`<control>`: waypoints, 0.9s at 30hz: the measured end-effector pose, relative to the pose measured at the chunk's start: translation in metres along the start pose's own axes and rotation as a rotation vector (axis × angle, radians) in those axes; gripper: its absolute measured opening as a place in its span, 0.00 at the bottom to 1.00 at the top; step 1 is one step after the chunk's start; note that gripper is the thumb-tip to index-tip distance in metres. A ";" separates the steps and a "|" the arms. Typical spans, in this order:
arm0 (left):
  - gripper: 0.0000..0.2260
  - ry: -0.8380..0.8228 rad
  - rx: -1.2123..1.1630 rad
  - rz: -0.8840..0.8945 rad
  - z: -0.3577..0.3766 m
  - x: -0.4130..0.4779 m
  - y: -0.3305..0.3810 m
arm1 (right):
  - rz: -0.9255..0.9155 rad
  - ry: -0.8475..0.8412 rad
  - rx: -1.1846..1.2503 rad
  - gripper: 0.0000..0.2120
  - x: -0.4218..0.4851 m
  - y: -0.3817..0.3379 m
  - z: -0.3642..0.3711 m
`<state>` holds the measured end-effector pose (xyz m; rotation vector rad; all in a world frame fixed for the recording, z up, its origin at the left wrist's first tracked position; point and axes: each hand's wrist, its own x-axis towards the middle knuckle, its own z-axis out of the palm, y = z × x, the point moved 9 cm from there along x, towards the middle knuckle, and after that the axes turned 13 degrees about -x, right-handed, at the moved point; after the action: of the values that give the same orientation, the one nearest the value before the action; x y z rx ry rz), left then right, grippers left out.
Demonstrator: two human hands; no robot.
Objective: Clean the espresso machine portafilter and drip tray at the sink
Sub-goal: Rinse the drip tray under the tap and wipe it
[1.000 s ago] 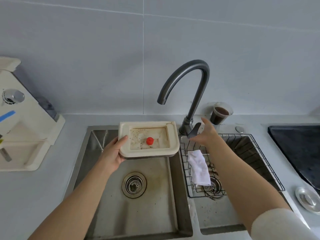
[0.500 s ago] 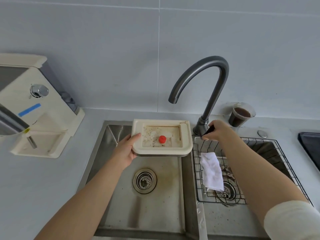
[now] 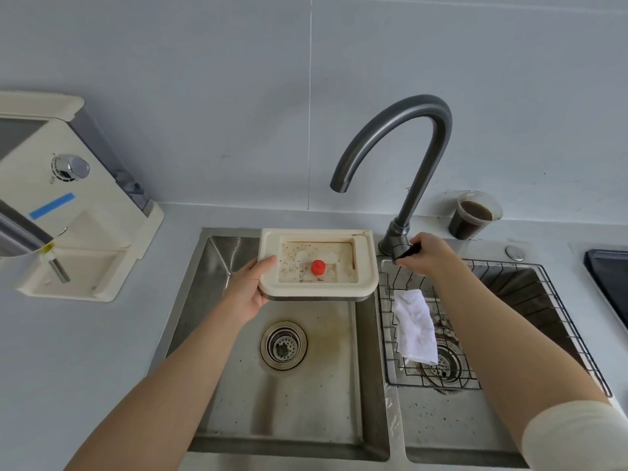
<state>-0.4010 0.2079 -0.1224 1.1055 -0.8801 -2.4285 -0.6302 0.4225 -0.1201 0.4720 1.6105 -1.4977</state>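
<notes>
Where the right hand lay flat against the lever a second ago, its fingers now curl round it. The left hand still grips the tray by its left edge, over the far end of the left basin. One tray, one tap, two basins, one cloth, one cup.

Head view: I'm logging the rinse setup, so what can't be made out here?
Faucet handle: head view, mostly covered by the right hand gripping it; setting unreadable.
Drip tray underside: head view, faces away; left hand fingers beneath hidden.
Espresso machine: cut off by left edge.
Right drain: partly under the white cloth.
</notes>
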 end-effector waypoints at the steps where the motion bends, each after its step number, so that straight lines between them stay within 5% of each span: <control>1: 0.10 -0.001 0.005 0.000 0.000 0.000 0.000 | 0.011 -0.044 0.114 0.04 -0.003 0.002 0.005; 5: 0.12 0.003 0.007 0.000 -0.003 0.000 0.001 | -0.009 -0.078 0.301 0.11 -0.018 0.001 0.014; 12: 0.09 0.008 0.006 -0.011 -0.006 0.001 0.001 | -0.028 -0.110 0.296 0.03 -0.021 0.003 0.017; 15: 0.10 0.008 0.025 -0.003 -0.007 0.001 0.001 | -0.057 -0.140 0.331 0.12 -0.022 0.007 0.020; 22: 0.15 -0.015 0.046 -0.019 -0.017 0.001 0.002 | -0.124 -0.195 -0.109 0.26 -0.040 0.051 0.053; 27: 0.17 0.008 0.051 -0.019 -0.032 -0.002 0.005 | -0.207 -0.271 -0.327 0.11 -0.048 0.073 0.080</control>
<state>-0.3750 0.1924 -0.1349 1.1463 -0.9380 -2.4273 -0.5215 0.3755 -0.1195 -0.0800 1.6787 -1.3429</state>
